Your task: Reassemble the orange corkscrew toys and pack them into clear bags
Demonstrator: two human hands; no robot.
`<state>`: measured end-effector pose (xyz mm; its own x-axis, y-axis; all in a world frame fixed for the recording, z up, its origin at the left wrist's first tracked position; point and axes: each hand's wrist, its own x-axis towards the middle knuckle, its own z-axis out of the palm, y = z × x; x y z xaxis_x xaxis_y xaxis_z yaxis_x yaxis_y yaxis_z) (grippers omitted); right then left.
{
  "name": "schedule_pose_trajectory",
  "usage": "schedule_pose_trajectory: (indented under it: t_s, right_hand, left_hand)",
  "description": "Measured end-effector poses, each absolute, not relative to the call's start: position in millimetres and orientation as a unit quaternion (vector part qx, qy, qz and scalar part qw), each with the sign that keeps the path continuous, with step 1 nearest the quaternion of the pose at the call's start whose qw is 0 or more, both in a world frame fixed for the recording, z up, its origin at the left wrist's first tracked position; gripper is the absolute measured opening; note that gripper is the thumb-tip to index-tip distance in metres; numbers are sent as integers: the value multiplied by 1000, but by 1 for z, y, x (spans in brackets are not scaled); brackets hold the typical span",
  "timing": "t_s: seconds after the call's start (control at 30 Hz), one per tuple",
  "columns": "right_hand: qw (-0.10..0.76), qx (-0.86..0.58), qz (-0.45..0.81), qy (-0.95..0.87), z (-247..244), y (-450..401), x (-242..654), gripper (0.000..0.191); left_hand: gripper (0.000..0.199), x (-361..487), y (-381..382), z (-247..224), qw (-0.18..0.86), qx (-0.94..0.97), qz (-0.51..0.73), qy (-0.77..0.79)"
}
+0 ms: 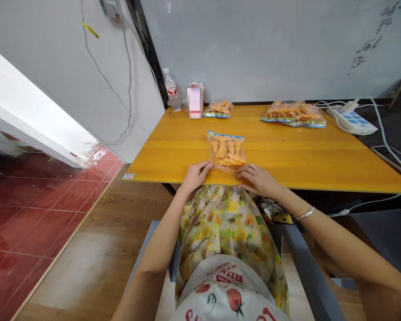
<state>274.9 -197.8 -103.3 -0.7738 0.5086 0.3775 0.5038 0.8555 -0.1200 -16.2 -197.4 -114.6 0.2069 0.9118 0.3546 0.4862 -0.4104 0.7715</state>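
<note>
Left fingers (pixel 205 165) seem to pinch the bag's (pixel 225 150) near corner; right fingers (pixel 247 169), slightly spread, touch the other, apparently steadying it.

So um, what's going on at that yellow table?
A person's left fingers and right fingers are at the two near corners of a clear bag with orange pieces inside. It lies near the front edge of the yellow table. I can't tell how tightly it's held. A small bag and a bigger bag lie at the back.
</note>
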Motion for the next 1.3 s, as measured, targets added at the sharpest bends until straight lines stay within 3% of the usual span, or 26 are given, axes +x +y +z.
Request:
schedule_pose_trajectory:
  t_s: [0.33, 0.67, 0.83, 0.93, 1.0, 1.1, 1.3]
  right_hand:
    - [344, -525, 204, -751, -113, -182, 251, 27]
    - [278, -598, 256, -706, -94, -150, 242, 22]
    - [257, -610, 298, -688, -89, -136, 241, 24]
    - [259, -603, 325, -681, -90, -131, 241, 27]
    - [265, -595, 345, -676, -91, -130, 241, 26]
    - [292, -591, 367, -656, -93, -131, 241, 19]
    - [349, -569, 423, -613, -87, -141, 241, 12]
  left_hand:
    - [38, -5, -183, -111, 255, 664, 447, 543]
    - [34, 10, -156, -117, 207, 631, 415, 622]
    - [6, 14, -154, -113, 133, 636, 432, 626]
    - [29, 21, -164, -108, 47, 708, 440, 550]
    - [36, 28, -168, -106, 8, 810, 381, 445]
    - [50, 34, -165, -107, 19, 879, 285, 382]
    - [59, 37, -156, -112, 54, 869, 275, 408]
